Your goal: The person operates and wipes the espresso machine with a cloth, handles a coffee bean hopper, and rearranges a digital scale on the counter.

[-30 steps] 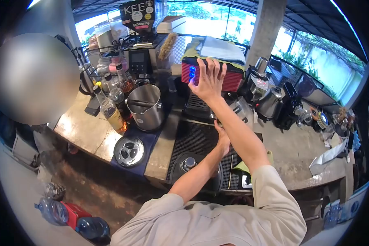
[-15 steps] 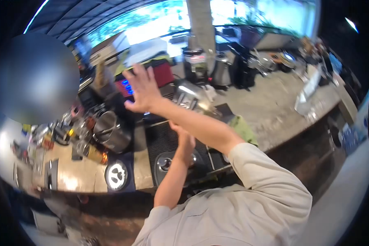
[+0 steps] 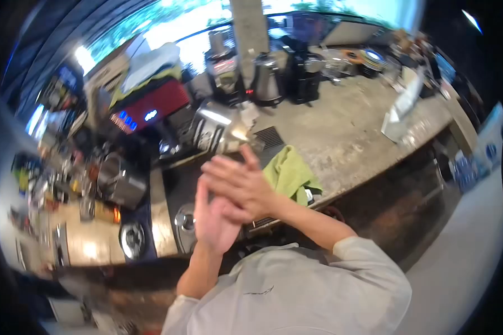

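My left hand [image 3: 217, 224] and my right hand [image 3: 241, 187] meet in front of me, above the counter's front edge. The right palm lies across the left one, with the fingers of both stretched out. No object shows in either hand. To the right of my hands a green cloth [image 3: 289, 170] is bunched at the counter edge. A round steel piece [image 3: 185, 219] sits on the black mat to the left of my left hand. Behind the hands is a shiny metal appliance [image 3: 211, 125].
A red machine [image 3: 159, 106] with blue lit digits stands at the back left. Nearby is a steel container [image 3: 120, 184] among bottles and jars. A kettle [image 3: 267, 81] and a black appliance [image 3: 304, 78] stand at the back. A crumpled plastic bag [image 3: 398, 117] lies right on the concrete counter [image 3: 346, 125].
My right hand has drawn back from its reach toward the red machine and now lies against my left palm. The view has turned toward the right.
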The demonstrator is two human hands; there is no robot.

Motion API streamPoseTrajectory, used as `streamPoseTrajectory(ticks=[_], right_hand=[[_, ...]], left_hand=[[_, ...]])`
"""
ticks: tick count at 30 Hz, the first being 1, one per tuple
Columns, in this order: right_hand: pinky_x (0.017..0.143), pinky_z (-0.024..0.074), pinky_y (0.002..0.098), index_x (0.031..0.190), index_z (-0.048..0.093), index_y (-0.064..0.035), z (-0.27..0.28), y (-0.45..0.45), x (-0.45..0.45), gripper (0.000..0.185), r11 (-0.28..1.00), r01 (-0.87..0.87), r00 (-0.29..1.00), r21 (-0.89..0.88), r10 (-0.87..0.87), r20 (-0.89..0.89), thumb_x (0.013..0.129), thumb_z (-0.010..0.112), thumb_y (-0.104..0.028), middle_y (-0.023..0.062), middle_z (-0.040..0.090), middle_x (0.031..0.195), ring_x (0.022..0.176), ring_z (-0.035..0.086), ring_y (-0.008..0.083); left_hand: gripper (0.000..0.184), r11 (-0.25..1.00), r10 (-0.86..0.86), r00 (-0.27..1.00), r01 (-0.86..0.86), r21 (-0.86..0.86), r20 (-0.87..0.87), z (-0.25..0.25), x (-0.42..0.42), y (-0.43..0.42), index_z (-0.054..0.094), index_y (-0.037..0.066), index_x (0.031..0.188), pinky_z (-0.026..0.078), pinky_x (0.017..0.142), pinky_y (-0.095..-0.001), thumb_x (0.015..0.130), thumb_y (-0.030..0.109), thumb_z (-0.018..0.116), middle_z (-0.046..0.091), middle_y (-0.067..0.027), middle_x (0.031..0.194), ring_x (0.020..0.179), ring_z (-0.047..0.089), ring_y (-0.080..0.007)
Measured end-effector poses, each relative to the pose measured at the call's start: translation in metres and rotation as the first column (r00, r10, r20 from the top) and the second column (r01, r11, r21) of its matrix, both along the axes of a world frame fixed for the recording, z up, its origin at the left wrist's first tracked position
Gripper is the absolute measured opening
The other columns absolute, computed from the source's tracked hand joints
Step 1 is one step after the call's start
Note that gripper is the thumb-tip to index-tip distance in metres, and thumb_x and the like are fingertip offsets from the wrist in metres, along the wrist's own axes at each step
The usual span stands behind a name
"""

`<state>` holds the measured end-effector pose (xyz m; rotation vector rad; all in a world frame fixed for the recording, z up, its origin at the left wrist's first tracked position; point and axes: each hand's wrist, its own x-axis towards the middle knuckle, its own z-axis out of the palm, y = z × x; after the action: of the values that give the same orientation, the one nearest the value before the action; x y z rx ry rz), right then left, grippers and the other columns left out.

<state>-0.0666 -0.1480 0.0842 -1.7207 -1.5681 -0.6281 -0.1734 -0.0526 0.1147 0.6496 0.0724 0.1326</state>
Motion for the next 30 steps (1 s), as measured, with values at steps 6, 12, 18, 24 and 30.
streamPoseTrajectory(ticks=[6,12,18,24,30], right_hand=[[0.112,0.0192,0.0505,0.127,0.058,-0.0045,0.003,-0.045,0.037,0.046,0.906,0.365,0.858,0.213,-0.239,-0.454,0.087,0.056,-0.027,0.0159,0.054,0.132,0.130,0.043,0.0313],[0.101,0.0399,0.0370,0.128,0.052,0.0044,-0.013,-0.042,0.037,0.038,0.842,0.409,0.739,0.352,-0.079,-0.669,0.092,0.054,-0.003,0.0163,0.058,0.123,0.115,0.054,0.0242],[0.083,0.0454,0.0284,0.117,0.057,0.0046,-0.015,0.037,-0.077,0.028,0.915,-0.128,0.656,0.382,0.367,-0.660,0.090,0.054,-0.002,0.0109,0.063,0.096,0.088,0.058,0.0163],[0.076,0.0459,0.0268,0.102,0.065,0.0020,-0.031,0.150,-0.228,0.018,0.793,-0.581,0.524,0.187,0.539,-0.659,0.085,0.060,-0.002,0.0091,0.064,0.081,0.079,0.061,0.0168],[0.072,0.0476,0.0271,0.104,0.065,0.0001,-0.038,0.281,-0.381,0.020,0.477,-0.865,0.473,-0.154,0.674,-0.568,0.084,0.063,-0.001,0.0094,0.067,0.083,0.079,0.064,0.0174]], left_hand=[[0.079,0.942,-0.294,0.939,0.252,0.223,0.181,0.000,-0.053,0.026,0.034,-0.001,0.146,0.031,0.112,-0.0462,0.096,0.060,0.035,0.047,-0.0204,0.142,0.133,0.043,-0.0321],[0.069,0.671,0.470,0.873,-0.447,0.592,0.128,0.025,-0.182,0.069,0.040,-0.002,0.142,0.040,0.105,-0.0445,0.094,0.046,0.053,0.056,-0.0244,0.130,0.118,0.057,-0.0329],[0.058,0.465,0.787,0.613,-0.663,0.587,0.069,0.005,-0.308,0.091,0.042,-0.001,0.141,0.046,0.099,-0.0404,0.094,0.030,0.059,0.058,-0.0205,0.128,0.114,0.059,-0.0280],[0.050,0.336,0.924,0.363,-0.629,0.702,-0.117,-0.050,-0.454,0.107,0.047,0.000,0.137,0.048,0.096,-0.0365,0.092,0.016,0.062,0.061,-0.0130,0.123,0.110,0.061,-0.0206],[0.047,0.374,0.927,0.228,-0.651,0.661,-0.299,-0.129,-0.588,0.143,0.049,0.001,0.135,0.048,0.095,-0.0344,0.093,0.018,0.062,0.062,-0.0118,0.120,0.109,0.061,-0.0194]])
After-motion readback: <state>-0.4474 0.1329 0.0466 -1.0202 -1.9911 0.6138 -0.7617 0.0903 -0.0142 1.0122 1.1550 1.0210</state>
